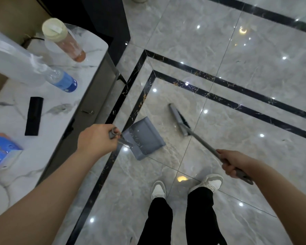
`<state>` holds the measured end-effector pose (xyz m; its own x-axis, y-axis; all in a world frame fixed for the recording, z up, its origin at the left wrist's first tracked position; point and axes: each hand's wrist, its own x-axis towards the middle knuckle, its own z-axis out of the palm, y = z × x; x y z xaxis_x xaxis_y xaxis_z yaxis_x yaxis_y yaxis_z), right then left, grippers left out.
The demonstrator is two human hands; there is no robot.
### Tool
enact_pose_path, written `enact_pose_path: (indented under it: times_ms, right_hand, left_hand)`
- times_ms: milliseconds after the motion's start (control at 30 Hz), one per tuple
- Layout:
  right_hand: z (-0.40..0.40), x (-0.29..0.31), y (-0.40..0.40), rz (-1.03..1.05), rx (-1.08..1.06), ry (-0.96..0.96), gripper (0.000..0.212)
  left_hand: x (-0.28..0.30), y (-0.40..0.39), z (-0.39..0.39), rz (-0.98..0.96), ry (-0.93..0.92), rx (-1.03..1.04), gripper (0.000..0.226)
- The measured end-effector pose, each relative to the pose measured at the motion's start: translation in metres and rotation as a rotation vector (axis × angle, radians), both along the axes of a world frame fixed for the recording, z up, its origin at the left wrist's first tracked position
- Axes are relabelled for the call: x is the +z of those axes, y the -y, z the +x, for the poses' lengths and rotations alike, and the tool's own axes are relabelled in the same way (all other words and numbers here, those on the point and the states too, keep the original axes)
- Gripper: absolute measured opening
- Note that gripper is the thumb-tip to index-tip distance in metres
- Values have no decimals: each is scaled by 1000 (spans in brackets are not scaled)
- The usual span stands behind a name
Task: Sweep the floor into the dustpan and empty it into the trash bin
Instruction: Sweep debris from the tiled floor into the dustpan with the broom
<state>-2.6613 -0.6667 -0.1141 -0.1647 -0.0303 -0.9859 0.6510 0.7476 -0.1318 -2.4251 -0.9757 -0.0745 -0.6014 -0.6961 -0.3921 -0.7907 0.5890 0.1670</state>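
On the grey floor (pixel 237 50) we see the dustpan (pixel 145 138) left of the broom (pixel 179 119). Our left hand (pixel 95 140) is curled round the dustpan handle (pixel 119 137); our right hand (pixel 231 162) clamps the broom's pole.

One head-worn wide-angle view looks steeply down, close over the hands, onto the floor (pixel 237 156) and bench (pixel 48 110) edge

Both forearms are bare, with no sleeve, watch or ring showing on the left hand (pixel 95 140) or the right hand (pixel 231 162). Just below the hands, nearer the bottom edge, two legs wear loose black trousers (pixel 180 218) that fall to the ankle. The shoes (pixel 158 189) are pale, white over the toes with what look like grey panels (motion blur softens the detail), low-cut like trainers.
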Motion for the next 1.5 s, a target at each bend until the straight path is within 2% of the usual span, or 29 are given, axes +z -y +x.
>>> enact_pose_path:
  times_ms: [67,167,300,367,433,600,700,767,867,1033,1100,1167,1333,1500]
  right_hand:
    - [10,11,12,-41,-51,87,25]
    - [5,28,20,-74,-74,132,25]
    - [-14,45,24,-64,36,-23,40]
    - [-17,42,29,-24,140,-139,44]
    - [-10,33,36,10,205,-172,46]
    - [38,12,52,9,223,-3,43]
    - [57,20,53,-54,124,129,38]
    - [49,36,50,-72,74,140,37]
    - [21,56,48,-67,22,76,39]
    - [13,45,59,-17,201,-142,44]
    - [26,30,63,-16,194,-98,44]
    - [43,19,64,-33,122,29,41]
    - [65,23,55,-105,44,250,32]
    - [41,39,42,-88,43,199,35]
  left_hand:
    - [1,3,0,0,3,7,10]
    - [1,6,-2,21,6,6,10]
    - [1,6,-1,17,10,2,12]
    - [0,6,0,19,-7,0,12]
    - [1,6,0,20,-20,0,11]
    - [6,5,-1,14,-29,1,15]
    - [9,6,-4,19,-37,-11,12]
    - [12,5,-4,34,-27,-12,10]
    - [14,4,1,45,-2,-6,12]
    - [10,4,-1,48,-28,-4,11]
    - [9,4,-2,42,-27,-4,11]
    - [7,4,-1,27,-27,4,11]
    - [5,5,-4,16,-13,6,9]
    - [8,5,1,26,2,10,13]
